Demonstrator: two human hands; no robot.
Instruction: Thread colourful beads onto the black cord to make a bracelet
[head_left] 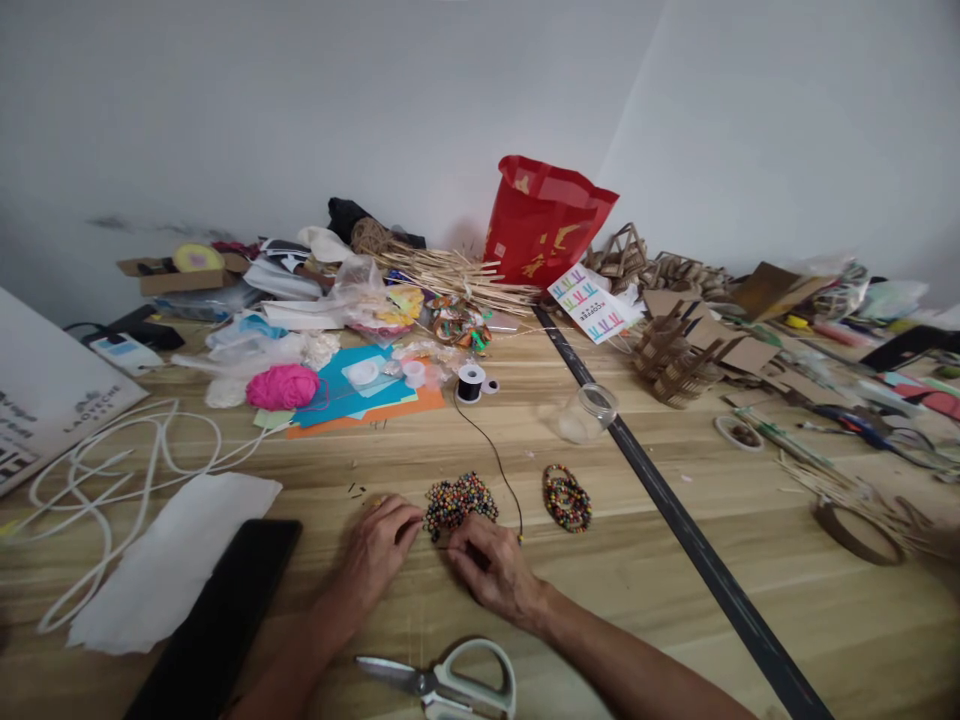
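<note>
A small heap of multicoloured beads [459,497] lies on the wooden table just beyond both hands. My left hand [381,548] is at the heap's left edge, fingertips pinched together; what they hold is too small to make out. Against the near side of the heap, my right hand [499,568] is closed with curled fingers, and its grip is hidden. A black cord [491,445] runs from a spool of black cord [471,383] down to a yellow bead beside my right hand. Beaded bracelets [568,499] lie to the right. Scissors [431,682] rest in front of me.
A clear plastic jar [589,413] lies beyond the bracelets, by a black strip [675,510] crossing the table. To the left are a black phone-like slab [225,610], white paper [176,555] and white cable. Pink yarn [282,386] and a red bag [547,220] stand among clutter behind.
</note>
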